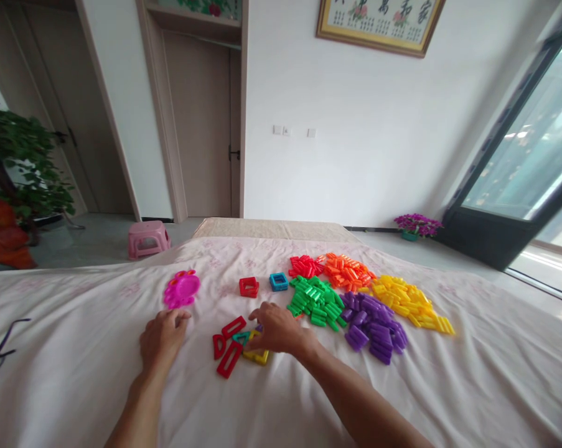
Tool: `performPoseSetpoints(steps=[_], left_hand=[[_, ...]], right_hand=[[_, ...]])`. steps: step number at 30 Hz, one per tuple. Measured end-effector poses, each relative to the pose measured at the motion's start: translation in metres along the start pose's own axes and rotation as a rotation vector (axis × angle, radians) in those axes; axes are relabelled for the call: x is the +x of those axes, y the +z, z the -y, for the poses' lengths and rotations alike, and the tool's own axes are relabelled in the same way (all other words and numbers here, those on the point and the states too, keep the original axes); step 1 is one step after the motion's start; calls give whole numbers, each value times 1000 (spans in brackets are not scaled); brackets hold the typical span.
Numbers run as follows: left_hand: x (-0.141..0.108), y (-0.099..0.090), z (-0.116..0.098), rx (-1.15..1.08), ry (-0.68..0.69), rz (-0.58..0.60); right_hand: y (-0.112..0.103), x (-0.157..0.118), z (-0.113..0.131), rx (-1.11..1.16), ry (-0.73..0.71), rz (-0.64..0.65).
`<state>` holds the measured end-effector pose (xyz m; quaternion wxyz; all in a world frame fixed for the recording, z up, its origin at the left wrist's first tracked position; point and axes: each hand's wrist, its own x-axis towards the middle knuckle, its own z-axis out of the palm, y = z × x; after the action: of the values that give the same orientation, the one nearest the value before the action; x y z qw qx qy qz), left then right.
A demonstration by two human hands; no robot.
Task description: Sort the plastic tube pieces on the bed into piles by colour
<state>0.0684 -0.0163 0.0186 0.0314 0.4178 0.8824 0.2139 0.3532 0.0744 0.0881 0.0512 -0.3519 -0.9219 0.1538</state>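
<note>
My right hand (pixel 277 328) hovers over a small group of flat magnetic tile frames, thumb and fingers apart. Under its thumb side lie yellow tiles (pixel 261 358); whether it touches them I cannot tell. Beside them are a teal triangle tile (pixel 241 338), red rectangular tiles (pixel 229 359) and a red rounded tile (pixel 219 346). My left hand (pixel 163 336) rests on the cloth with fingers loosely bent and thumb out, nothing visible in it. Just beyond it lies a magenta toy piece (pixel 187 288). Farther back sit stacked red square tiles (pixel 248 292) and stacked blue square tiles (pixel 278 288).
Piles of green (pixel 311 302), purple (pixel 376 326), yellow (pixel 406 298), orange (pixel 348 272) and red (pixel 305 266) plastic pieces lie to the right. Glasses (pixel 0 354) rest at the far left on the patterned cloth (pixel 98 323). A pink stool (pixel 149 238) stands beyond.
</note>
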Motion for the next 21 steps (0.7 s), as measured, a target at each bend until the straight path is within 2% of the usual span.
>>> performPoseSetpoints(steps=[4, 9, 15, 18, 21], left_hand=[[0, 0, 1, 2, 2, -2], [-1, -1, -1, -18, -1, -12], [0, 1, 0, -23, -5, -11], [1, 2, 3, -52, 11, -24], [1, 2, 2, -126, 79, -120]], right_hand=[[8, -31, 15, -112, -43, 7], [-4, -35, 21, -125, -76, -1], [-20, -7, -21, 322, 28, -17], [-15, 9, -40, 532, 97, 10], [-5, 16, -45, 696, 172, 38]])
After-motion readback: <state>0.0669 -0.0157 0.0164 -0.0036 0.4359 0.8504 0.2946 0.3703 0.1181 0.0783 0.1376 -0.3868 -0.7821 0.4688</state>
